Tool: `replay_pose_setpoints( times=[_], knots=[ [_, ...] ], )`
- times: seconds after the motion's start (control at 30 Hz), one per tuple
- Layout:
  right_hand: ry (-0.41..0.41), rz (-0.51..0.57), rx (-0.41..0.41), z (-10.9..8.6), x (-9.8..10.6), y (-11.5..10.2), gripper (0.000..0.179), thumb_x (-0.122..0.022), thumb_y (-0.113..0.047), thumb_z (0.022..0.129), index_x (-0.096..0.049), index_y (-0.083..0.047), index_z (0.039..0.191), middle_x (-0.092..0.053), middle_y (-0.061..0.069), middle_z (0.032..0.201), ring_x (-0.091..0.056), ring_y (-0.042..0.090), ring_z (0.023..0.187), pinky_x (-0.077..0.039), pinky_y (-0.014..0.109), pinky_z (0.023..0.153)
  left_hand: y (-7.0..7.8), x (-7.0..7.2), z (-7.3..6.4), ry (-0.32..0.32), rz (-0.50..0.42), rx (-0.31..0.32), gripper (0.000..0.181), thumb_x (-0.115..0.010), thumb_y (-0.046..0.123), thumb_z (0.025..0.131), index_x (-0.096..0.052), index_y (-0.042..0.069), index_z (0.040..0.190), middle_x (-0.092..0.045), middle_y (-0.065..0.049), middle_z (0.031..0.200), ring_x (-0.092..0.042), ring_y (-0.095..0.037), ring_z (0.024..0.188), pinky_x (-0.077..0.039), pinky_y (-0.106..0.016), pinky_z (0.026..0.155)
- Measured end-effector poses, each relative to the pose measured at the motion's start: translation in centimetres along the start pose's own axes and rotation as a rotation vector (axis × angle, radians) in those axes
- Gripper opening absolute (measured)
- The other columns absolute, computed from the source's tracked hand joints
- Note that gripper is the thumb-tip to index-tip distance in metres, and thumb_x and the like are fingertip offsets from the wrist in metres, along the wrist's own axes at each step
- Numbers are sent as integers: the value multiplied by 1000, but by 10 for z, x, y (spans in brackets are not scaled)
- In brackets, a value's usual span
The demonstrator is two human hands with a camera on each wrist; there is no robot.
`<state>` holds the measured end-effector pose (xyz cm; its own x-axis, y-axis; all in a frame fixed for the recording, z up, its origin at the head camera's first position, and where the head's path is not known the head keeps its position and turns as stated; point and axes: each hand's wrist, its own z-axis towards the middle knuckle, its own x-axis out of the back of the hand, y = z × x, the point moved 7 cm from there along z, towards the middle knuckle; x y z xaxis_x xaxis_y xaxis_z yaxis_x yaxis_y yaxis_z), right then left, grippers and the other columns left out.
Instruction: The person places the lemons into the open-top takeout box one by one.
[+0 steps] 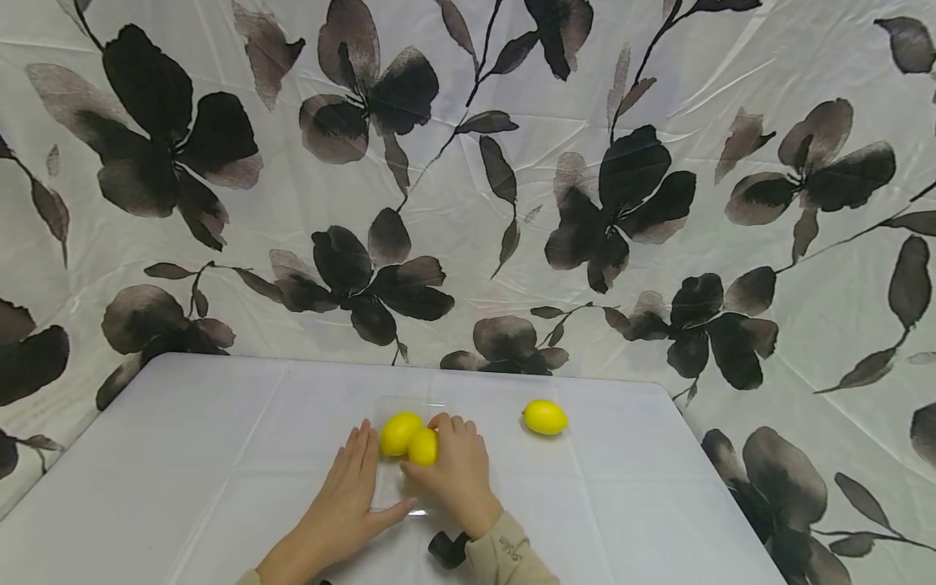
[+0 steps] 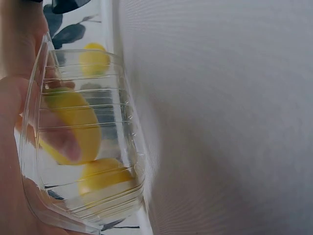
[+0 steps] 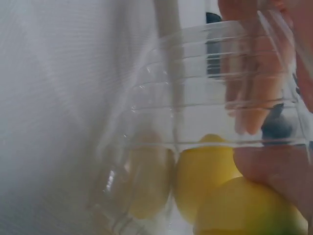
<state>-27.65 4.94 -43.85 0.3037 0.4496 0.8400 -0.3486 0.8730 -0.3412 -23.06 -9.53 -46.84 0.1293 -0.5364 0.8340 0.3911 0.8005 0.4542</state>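
Note:
A clear plastic container with ribbed walls stands on the white table. My right hand reaches into it and grips a lemon between thumb and fingers. Beside that one, at the container's far left, lies another lemon. My left hand rests along the container's left side, fingers straight and thumb spread towards the near edge. Through the ribbed wall in the left wrist view, the gripped lemon appears with a thumb against it. The right wrist view shows both lemons close together.
A third lemon lies on the table to the right of the container. Near my right wrist is a black object. Behind the white table hangs a white cloth with dark flowers.

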Motion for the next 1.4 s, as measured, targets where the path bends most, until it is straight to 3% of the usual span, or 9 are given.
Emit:
replay_pose_setpoints(
  times=[0.33, 0.43, 0.57, 0.7, 0.97, 1.2, 1.4],
  knots=[
    [-38, -106, 27, -6, -14, -3, 65, -86, -53, 67, -65, -12, 113, -63, 1, 91, -40, 14, 73, -34, 24, 62, -2, -2, -2, -30, 3, 20, 114, -61, 69, 85, -20, -14, 151, -12, -31, 160, -12, -47, 147, -17, -63, 116],
    [-55, -123, 27, -8, -16, -4, 67, -85, -54, 67, -66, -13, 116, -65, 2, 94, -42, 16, 74, -36, 26, 63, -2, -3, -3, -30, 4, 20, 114, -61, 70, 85, -20, -14, 151, -12, -31, 160, -12, -47, 147, -17, -63, 116],
    [-141, -116, 4, -10, -21, -2, 68, -85, -53, 67, -66, -14, 119, -67, 4, 102, -51, 20, 79, -44, 32, 67, -2, -4, -3, -34, 4, 20, 114, -60, 70, 85, -19, -13, 151, -11, -30, 160, -11, -47, 147, -17, -63, 116],
    [-210, -95, -17, -12, -27, 1, 69, -84, -54, 69, -64, -13, 121, -66, 5, 108, -56, 21, 83, -48, 35, 70, -1, -4, -4, -42, 9, 22, 114, -59, 70, 85, -19, -13, 152, -10, -29, 161, -11, -46, 147, -16, -63, 116],
    [-249, -20, 0, -13, -23, 2, 67, -76, -57, 77, -63, -11, 123, -65, 4, 106, -58, 21, 84, -48, 35, 70, -1, -5, -5, -35, 9, 23, 113, -59, 71, 85, -20, -12, 152, -12, -29, 160, -10, -47, 147, -17, -63, 116],
    [-355, 115, -28, -9, -16, 6, 64, -76, -45, 75, -63, -9, 125, -66, 6, 118, -60, 19, 89, -50, 33, 71, -1, -5, -4, -40, 3, 34, 113, -59, 71, 85, -20, -12, 152, -11, -28, 161, -10, -46, 148, -16, -61, 117],
    [-275, 108, -24, -6, -10, 5, 56, -78, -41, 74, -64, -11, 119, -63, 2, 99, -56, 14, 76, -47, 31, 65, -1, -5, -3, -49, 18, 44, 114, -58, 72, 85, -20, -12, 152, -11, -28, 161, -11, -45, 148, -16, -61, 117]
  ],
)
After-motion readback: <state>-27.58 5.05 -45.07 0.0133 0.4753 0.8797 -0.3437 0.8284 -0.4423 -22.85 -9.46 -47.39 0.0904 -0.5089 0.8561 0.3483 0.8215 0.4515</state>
